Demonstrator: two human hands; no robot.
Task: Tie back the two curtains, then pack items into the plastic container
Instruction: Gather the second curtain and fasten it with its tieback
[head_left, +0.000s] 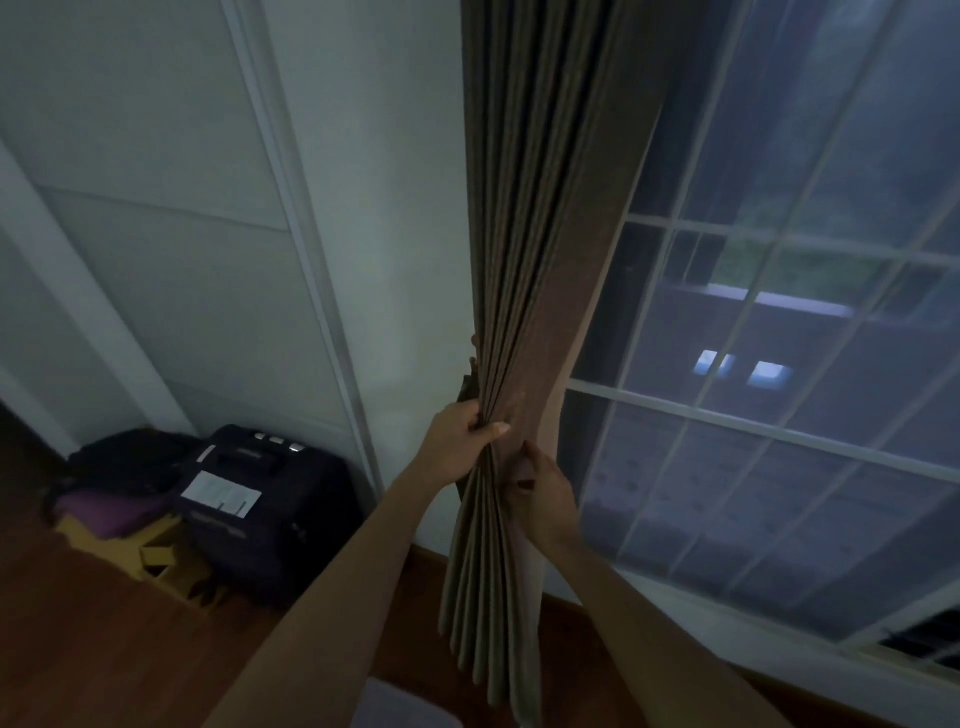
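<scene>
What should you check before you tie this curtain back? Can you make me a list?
1. The curtain is bunched into neat folds: ok.
2. The left hand grips the folds tightly: ok.
3. The right hand holds the edge nearest the window: ok.
4. A tie is wrapped round the bunch: not ok, nothing goes round it yet.
5. The dark strip peeking out behind the folds is the tie: cannot tell.

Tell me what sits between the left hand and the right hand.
In the head view, the bunched folds of the curtain lie between the left hand and the right hand; both hands hold it.
</scene>
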